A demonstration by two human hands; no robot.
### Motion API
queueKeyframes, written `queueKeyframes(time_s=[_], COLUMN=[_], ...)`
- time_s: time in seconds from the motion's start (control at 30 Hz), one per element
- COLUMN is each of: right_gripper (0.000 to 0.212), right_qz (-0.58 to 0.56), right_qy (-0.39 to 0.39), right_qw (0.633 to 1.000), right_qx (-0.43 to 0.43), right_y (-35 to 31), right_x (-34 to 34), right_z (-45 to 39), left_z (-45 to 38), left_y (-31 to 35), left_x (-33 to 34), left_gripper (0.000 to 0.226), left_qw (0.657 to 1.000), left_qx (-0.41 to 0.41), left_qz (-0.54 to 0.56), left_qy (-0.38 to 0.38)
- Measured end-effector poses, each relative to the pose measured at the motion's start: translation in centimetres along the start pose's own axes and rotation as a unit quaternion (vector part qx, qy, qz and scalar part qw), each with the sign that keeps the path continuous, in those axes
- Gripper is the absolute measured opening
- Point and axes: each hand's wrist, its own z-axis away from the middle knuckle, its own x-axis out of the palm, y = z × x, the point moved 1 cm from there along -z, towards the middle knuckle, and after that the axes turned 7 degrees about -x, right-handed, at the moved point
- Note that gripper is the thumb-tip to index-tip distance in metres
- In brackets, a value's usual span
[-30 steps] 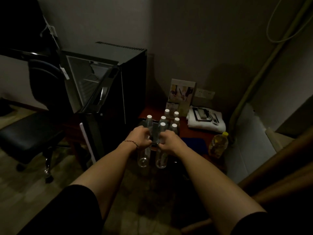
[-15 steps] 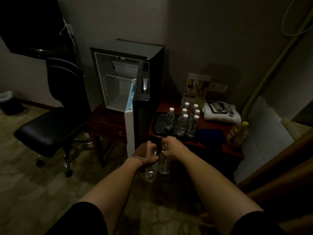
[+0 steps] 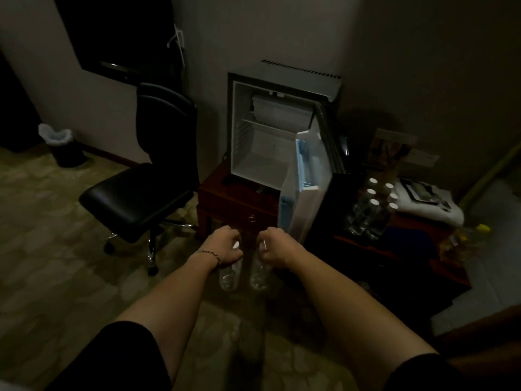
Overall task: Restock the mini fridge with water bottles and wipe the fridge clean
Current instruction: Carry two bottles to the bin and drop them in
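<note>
Each hand — left hand [image 3: 225,245], right hand [image 3: 277,245] — has fingers curled round a clear, white-capped bottle [image 3: 229,275]

One head-worn camera looks forward and steeply down from standing height, facing the open mini fridge [image 3: 270,136] nearby.

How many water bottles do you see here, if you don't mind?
8: one in the left hand, one in the right hand, and six white-capped bottles clustered on the table right of the fridge. Darkness may hide others.
</note>
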Motion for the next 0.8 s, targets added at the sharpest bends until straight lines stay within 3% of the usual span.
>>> queueKeyframes(time_s=[0.33,0.47,0.8], right_gripper=[0.035,0.036,0.029], right_qz=[0.018,0.016,0.004], right_qy=[-0.034,-0.036,0.014], right_qw=[0.998,0.998,0.998], right_qx=[-0.048,-0.054,-0.063], right_y=[-4.9,-5.0,-6.6], right_x=[-2.8,-4.7,-9.1], right_z=[-14.5,-21.3,-33.5], left_z=[-9.5,-15.4,-27.3], left_y=[-10.1,-12.1,-15.5], left_x=[-6.7,-9.4,-15.8], left_gripper=[0.023,0.016,0.024], left_qw=[0.997,0.996,0.998], left_qx=[-0.072,-0.073,-0.048], left_qz=[0.007,0.029,0.044], left_qy=[0.031,0.036,0.026])
